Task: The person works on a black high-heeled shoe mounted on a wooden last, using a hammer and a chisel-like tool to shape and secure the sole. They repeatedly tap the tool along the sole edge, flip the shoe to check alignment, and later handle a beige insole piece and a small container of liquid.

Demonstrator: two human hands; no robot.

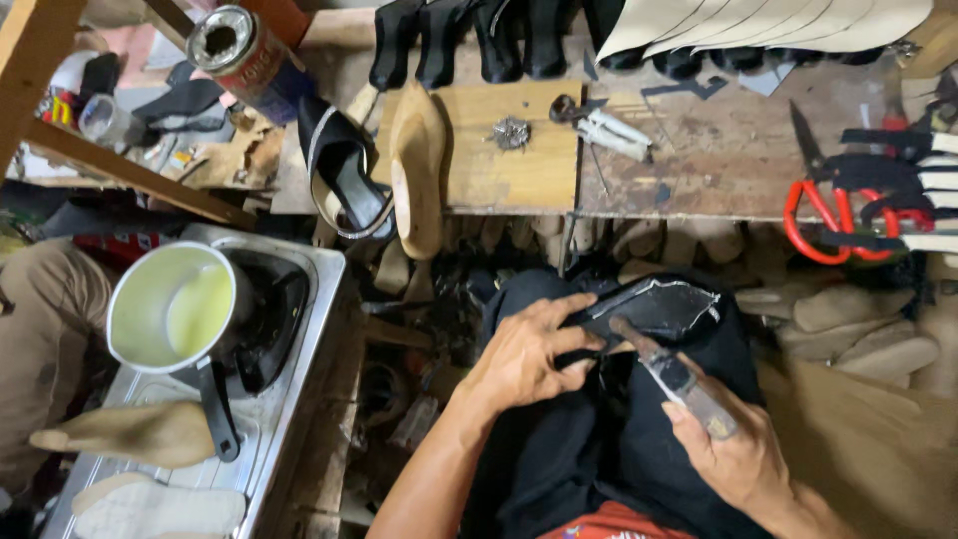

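A black shoe upper [654,307], stretched over a last and turned sole-side up, lies across the person's lap above dark trousers. Its underside looks glossy, with a pale, ragged edge running round the rim toward the pointed toe at the right. A brush-like tool [671,374] with a worn, pale-smeared handle rests its tip on the near edge of the sole, angled down to the right.
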